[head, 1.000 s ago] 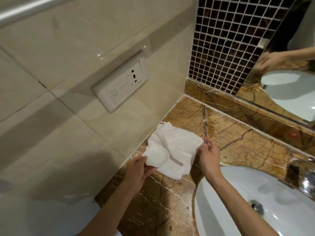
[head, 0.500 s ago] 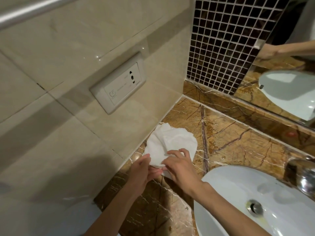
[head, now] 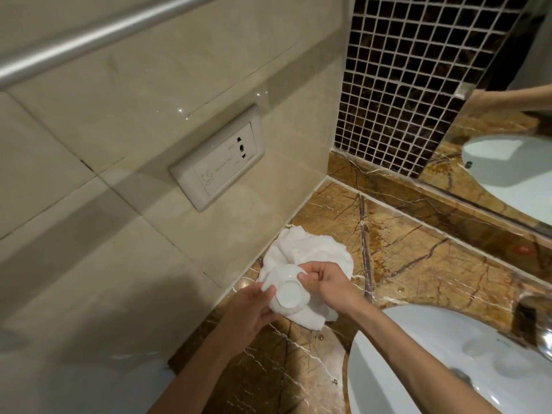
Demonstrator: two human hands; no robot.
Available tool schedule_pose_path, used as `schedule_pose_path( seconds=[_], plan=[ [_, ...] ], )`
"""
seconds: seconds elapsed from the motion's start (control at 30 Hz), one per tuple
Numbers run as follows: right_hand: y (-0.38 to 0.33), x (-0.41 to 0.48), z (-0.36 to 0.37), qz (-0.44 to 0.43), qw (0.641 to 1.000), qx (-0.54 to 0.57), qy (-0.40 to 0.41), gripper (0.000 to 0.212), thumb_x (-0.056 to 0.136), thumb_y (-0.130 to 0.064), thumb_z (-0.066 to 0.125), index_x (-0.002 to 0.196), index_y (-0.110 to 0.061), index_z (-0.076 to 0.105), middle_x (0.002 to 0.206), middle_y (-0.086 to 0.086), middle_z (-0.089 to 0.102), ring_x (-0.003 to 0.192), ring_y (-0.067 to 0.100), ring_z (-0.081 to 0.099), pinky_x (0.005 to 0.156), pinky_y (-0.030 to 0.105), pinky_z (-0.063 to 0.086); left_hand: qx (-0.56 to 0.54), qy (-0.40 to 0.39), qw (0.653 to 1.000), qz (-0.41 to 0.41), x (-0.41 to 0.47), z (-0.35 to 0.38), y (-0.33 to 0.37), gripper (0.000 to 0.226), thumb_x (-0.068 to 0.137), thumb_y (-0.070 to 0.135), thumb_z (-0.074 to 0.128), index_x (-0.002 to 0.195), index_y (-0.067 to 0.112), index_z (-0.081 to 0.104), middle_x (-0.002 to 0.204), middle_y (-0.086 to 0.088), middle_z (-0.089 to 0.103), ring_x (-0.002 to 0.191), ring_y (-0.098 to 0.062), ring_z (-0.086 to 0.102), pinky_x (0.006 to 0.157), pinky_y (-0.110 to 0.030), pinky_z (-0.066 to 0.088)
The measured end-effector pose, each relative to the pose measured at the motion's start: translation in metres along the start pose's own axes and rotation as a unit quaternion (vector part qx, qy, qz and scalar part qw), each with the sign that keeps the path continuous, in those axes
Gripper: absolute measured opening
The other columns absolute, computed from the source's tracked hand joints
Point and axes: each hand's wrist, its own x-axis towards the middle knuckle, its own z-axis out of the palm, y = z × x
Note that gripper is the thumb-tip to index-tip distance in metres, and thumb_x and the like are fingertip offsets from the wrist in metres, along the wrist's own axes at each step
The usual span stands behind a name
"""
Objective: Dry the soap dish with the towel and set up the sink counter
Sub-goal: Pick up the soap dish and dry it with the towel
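While my left hand point(head: 249, 312) grips the soap dish point(head: 289, 292) at its near-left edge, thumb on the rim and the other fingers point(head: 268, 313) curled underneath, the small white dish is turned over so its round foot faces up at me. My right hand point(head: 327, 283) is closed too: its fingers point(head: 301, 274) pinch the white towel point(head: 307, 249) against the far right side of the dish. The towel is bunched under and behind the dish, with one fold hanging below it. Its far end reaches the foot of the beige tiled wall, but I cannot tell whether it rests on the counter point(head: 433, 264) or sits just above it.

Both hands hold the dish over the left part of the brown veined counter, beside the white sink point(head: 442, 375) at my right. A metal tap point(head: 534, 321) shows at the sink's far edge. On the wall to my left are a socket plate point(head: 219, 164) and, higher up, a metal rail point(head: 89, 40). Dark mosaic tiles point(head: 403, 70) and a mirror point(head: 507, 162) stand behind the counter.
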Motion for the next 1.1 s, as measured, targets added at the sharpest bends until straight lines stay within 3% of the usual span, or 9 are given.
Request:
schedule_pose_path(
  seconds=[0.17,0.27,0.33,0.4,0.53,0.63,0.77,0.97,1.1],
  plan=[
    [0.007,0.008,-0.001,0.018,0.999,0.004,0.032,0.012,0.090,-0.011,0.064,0.098,-0.004,0.070,0.087,0.007,0.069,0.084,0.017,0.063,0.080,0.029,0.050,-0.092,0.038,0.994,-0.034,0.001,0.008,-0.006,0.041,0.084,0.022,0.065,0.117,-0.001,0.062,0.116,-0.022,0.068,0.106,-0.035,0.066,0.076,-0.041,0.060],
    [0.008,0.003,0.000,-0.045,0.990,-0.102,0.084,0.024,0.095,-0.027,0.055,0.100,-0.007,0.067,0.097,0.010,0.067,0.095,0.018,0.058,0.086,0.031,0.046,-0.157,0.005,0.987,-0.037,0.000,0.006,-0.008,0.035,0.087,0.022,0.064,0.116,0.002,0.066,0.117,-0.022,0.067,0.105,-0.035,0.066,0.077,-0.043,0.060],
    [0.014,0.000,-0.002,-0.094,0.925,-0.338,0.146,0.038,0.095,-0.040,0.049,0.126,-0.019,0.054,0.135,0.007,0.053,0.126,0.021,0.044,0.108,0.040,0.033,-0.183,0.022,0.982,-0.042,0.000,0.003,-0.009,0.033,0.086,0.021,0.064,0.114,0.003,0.067,0.113,-0.021,0.069,0.099,-0.033,0.069,0.075,-0.043,0.061],
    [0.022,-0.002,-0.003,-0.089,0.852,-0.499,0.130,0.062,0.092,-0.050,0.047,0.144,-0.023,0.027,0.158,0.013,0.015,0.146,0.030,0.007,0.118,0.048,0.005,-0.183,0.066,0.980,-0.044,0.002,-0.002,-0.010,0.038,0.084,0.021,0.064,0.116,0.002,0.063,0.111,-0.021,0.070,0.097,-0.033,0.070,0.071,-0.044,0.061],
    [0.033,-0.001,0.001,-0.019,0.804,-0.589,0.076,0.093,0.084,-0.055,0.057,0.150,-0.021,0.001,0.156,0.022,-0.019,0.143,0.038,-0.022,0.108,0.051,-0.018,-0.145,0.163,0.975,-0.040,0.005,-0.005,-0.011,0.033,0.092,0.018,0.057,0.122,0.004,0.057,0.118,-0.022,0.066,0.107,-0.038,0.064,0.080,-0.049,0.057],
    [0.034,-0.002,0.000,-0.023,0.791,-0.600,0.120,0.085,0.086,-0.030,0.058,0.149,-0.014,0.003,0.157,0.026,-0.004,0.145,0.040,-0.008,0.112,0.053,-0.011,-0.149,0.207,0.966,-0.037,0.007,-0.002,-0.010,0.028,0.093,0.014,0.057,0.119,0.005,0.058,0.120,-0.020,0.064,0.109,-0.038,0.061,0.078,-0.048,0.056],
    [0.028,0.002,-0.008,-0.093,0.779,-0.588,0.198,0.045,0.085,-0.014,0.048,0.129,-0.011,0.039,0.122,0.014,0.050,0.118,0.034,0.045,0.105,0.053,0.030,-0.152,0.227,0.961,-0.037,0.010,0.004,-0.008,0.027,0.093,0.013,0.058,0.118,0.005,0.059,0.120,-0.020,0.063,0.110,-0.039,0.060,0.079,-0.049,0.056],
    [0.019,0.018,-0.020,-0.029,0.811,-0.552,0.193,0.060,0.094,-0.029,0.045,0.146,-0.009,0.022,0.140,0.013,0.047,0.137,0.031,0.030,0.110,0.053,0.023,-0.133,0.241,0.960,-0.049,0.015,0.013,-0.005,0.035,0.093,0.013,0.058,0.126,0.004,0.052,0.123,-0.020,0.060,0.109,-0.039,0.060,0.081,-0.051,0.056],
    [0.018,0.015,-0.017,-0.075,0.784,-0.574,0.224,0.027,0.093,-0.026,0.050,0.117,-0.015,0.056,0.113,0.006,0.057,0.106,0.024,0.044,0.093,0.041,0.032,-0.120,0.228,0.965,-0.045,0.016,0.018,-0.006,0.034,0.093,0.013,0.058,0.124,0.002,0.052,0.123,-0.022,0.060,0.109,-0.039,0.061,0.085,-0.052,0.055]
  ],
)
